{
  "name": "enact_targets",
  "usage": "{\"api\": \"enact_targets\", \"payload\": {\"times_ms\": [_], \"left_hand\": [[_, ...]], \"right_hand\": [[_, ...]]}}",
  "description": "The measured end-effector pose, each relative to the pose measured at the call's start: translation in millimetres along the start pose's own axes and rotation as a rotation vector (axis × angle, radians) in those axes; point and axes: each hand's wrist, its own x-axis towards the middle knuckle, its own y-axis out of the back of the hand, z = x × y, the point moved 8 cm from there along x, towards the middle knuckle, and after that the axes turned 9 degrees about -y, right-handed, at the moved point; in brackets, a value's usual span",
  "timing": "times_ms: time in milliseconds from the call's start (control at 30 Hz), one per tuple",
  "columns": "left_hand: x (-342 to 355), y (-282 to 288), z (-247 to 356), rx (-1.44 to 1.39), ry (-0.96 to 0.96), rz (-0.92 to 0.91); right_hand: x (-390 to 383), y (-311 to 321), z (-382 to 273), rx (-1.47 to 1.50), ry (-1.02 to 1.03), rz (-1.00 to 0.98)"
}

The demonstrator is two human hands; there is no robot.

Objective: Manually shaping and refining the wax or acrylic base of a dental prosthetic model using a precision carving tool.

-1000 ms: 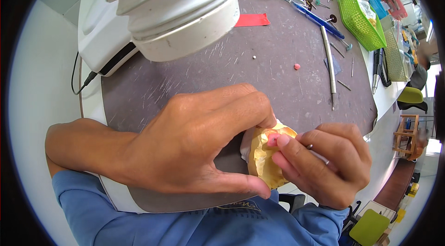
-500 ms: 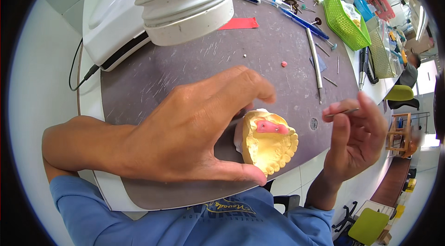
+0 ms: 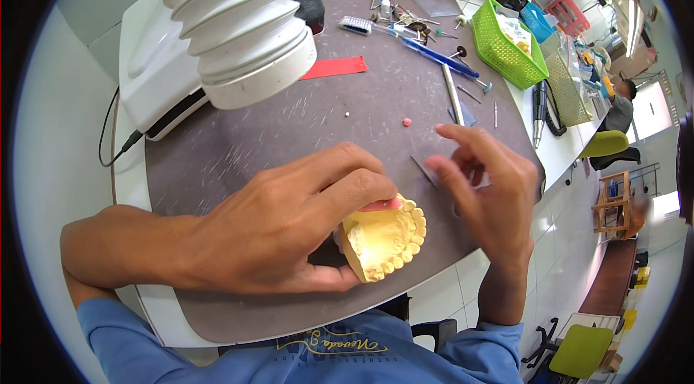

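Note:
My left hand (image 3: 275, 225) grips a yellow dental cast (image 3: 383, 236) with a row of moulded teeth along its curved edge. Its fingertips lie over the cast's back end, partly covering a pink piece (image 3: 377, 205) there; the thumb is at the lower side. To the right, above the mat (image 3: 238, 138), my right hand (image 3: 484, 196) has its fingers apart and slightly curled, with nothing visible in them. A thin metal instrument (image 3: 423, 169) lies by its thumb. Farther back are a small pink lump (image 3: 407, 122) and a silvery handled tool (image 3: 452, 91), partly behind that hand.
A white ribbed hose (image 3: 238, 30) overhangs the left rear beside a white machine (image 3: 148, 58). A red strip (image 3: 332, 67), a blue toothbrush (image 3: 405, 40), scattered burs (image 3: 419, 22), a green basket (image 3: 506, 51) and a handpiece (image 3: 538, 109) occupy the back. A person (image 3: 618, 113) sits at the far right.
My left fingers have closed onto the cast, which has shifted slightly left. My right hand has released the thin instrument onto the mat and moved left. The view has shifted too.

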Motion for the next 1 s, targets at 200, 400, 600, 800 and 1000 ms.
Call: {"api": "enact_targets", "payload": {"times_ms": [200,400,600,800,1000], "left_hand": [[-7.2,7.8,-12.8,-0.020,0.066,0.082],[-8.3,6.3,-17.8,-0.100,0.108,0.111],[-7.9,3.5,-21.1,-0.178,0.145,0.079],[-8.0,5.7,-30.1,-0.237,0.152,0.112],[-5.2,5.3,-25.8,-0.126,0.082,0.040]], "right_hand": [[21.0,9.1,29.1,-0.066,-0.161,0.027],[20.4,5.8,35.9,-0.112,-0.236,-0.013],[-7.9,18.1,62.2,0.461,-0.430,0.112],[-53.2,25.9,38.9,0.645,-0.205,0.294],[-74.8,6.0,-5.0,0.125,0.062,0.214]]}}
